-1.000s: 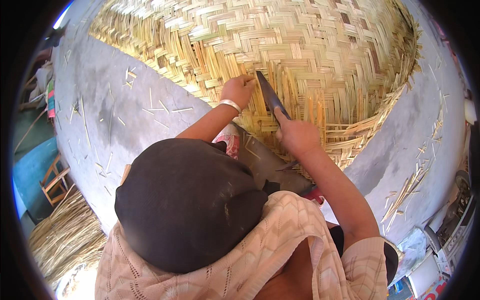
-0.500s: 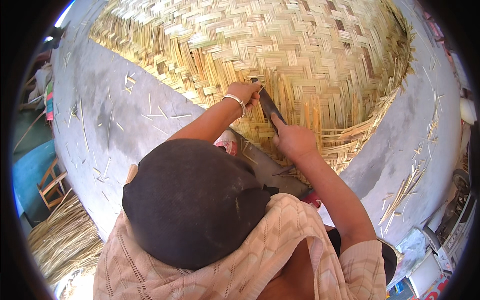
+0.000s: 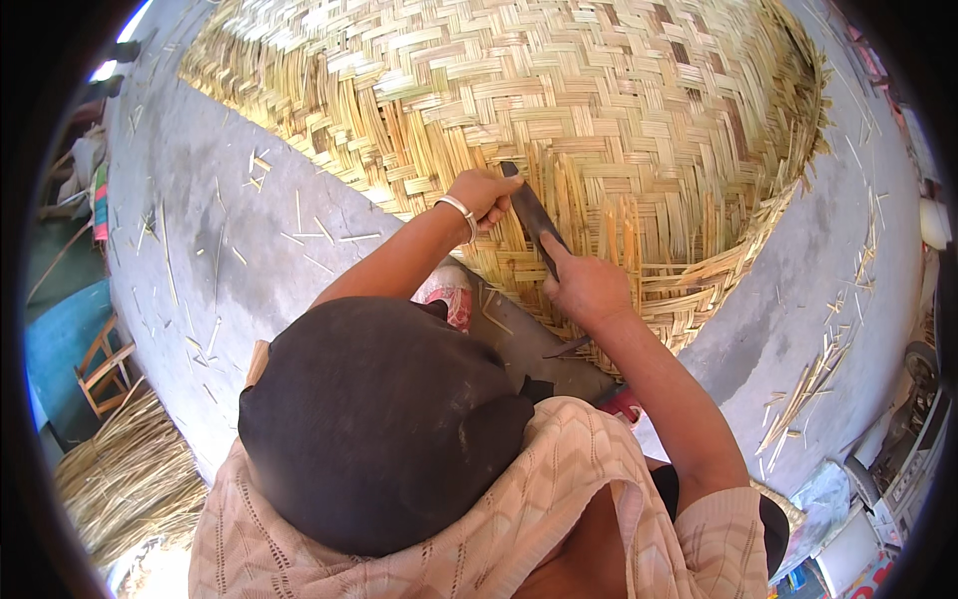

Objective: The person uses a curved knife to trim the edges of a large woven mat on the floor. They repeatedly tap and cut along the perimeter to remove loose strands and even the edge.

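Observation:
A large woven mat of pale split-cane strips (image 3: 599, 120) lies in front of me, its near edge rough with loose strip ends. My right hand (image 3: 591, 290) is closed around a long dark flat-bladed knife (image 3: 536, 215), index finger laid along the blade. The blade rests against the mat's strips and points away to the left. By the blade's tip is my left hand (image 3: 483, 198), wearing a pale bangle (image 3: 461, 214). Its fingers are curled in, with the thumb side beside the blade; whatever they pinch is hidden. A dark thin pointed piece (image 3: 567, 347) shows below my right hand.
Cut strip scraps (image 3: 813, 374) are scattered on the grey concrete floor (image 3: 269, 215). A bundle of dry strips (image 3: 130, 479) lies at the lower left, near a wooden frame (image 3: 104, 367) and a blue surface (image 3: 68, 334). Wheeled items (image 3: 918, 364) stand at the right.
My left hand has shifted slightly left, baring more of the blade's tip. The right hand and knife have barely moved. The dark-capped head has moved a little down and left.

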`<state>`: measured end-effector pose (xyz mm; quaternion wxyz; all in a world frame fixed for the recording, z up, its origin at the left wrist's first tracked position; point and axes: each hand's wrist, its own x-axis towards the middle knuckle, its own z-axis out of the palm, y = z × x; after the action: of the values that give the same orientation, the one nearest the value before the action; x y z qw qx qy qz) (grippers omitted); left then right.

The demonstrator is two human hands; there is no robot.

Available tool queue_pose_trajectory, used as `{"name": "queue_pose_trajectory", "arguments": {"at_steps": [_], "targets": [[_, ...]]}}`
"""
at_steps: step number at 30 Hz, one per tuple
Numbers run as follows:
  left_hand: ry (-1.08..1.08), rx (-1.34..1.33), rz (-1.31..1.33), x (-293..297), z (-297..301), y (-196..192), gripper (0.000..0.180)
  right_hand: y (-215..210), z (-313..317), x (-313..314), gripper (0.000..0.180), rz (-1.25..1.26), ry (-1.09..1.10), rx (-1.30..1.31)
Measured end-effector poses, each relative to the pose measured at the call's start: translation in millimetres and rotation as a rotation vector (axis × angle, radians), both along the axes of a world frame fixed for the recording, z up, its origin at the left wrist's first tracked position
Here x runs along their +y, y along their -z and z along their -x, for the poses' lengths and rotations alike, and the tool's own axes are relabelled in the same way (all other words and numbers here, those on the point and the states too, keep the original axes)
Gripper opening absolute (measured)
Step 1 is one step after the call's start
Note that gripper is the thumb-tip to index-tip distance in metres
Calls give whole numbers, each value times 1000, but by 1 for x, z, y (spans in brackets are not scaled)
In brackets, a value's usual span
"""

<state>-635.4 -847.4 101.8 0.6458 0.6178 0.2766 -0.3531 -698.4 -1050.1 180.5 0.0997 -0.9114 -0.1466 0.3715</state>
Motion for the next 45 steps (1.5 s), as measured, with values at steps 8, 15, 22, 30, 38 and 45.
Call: {"name": "queue_pose_trajectory", "arguments": {"at_steps": [8,15,22,30,38,45], "targets": [[-227,211,89,-8,5,-11,36,-1,-1,0,59,9,33,19],[-80,73,-97,-10,-8,1,36,0,0,1,59,5,35,7],[-12,5,-92,-7,-10,2,35,1,-2,1,59,15,31,32],[78,-27,-238,-9,-14,10,34,0,-2,2,59,17,29,29],[364,-518,-770,1,14,1,45,0,1,2,59,-5,24,-9],[471,-527,-836,8,16,7,44,-1,10,2,63,21,-45,-79]]}}
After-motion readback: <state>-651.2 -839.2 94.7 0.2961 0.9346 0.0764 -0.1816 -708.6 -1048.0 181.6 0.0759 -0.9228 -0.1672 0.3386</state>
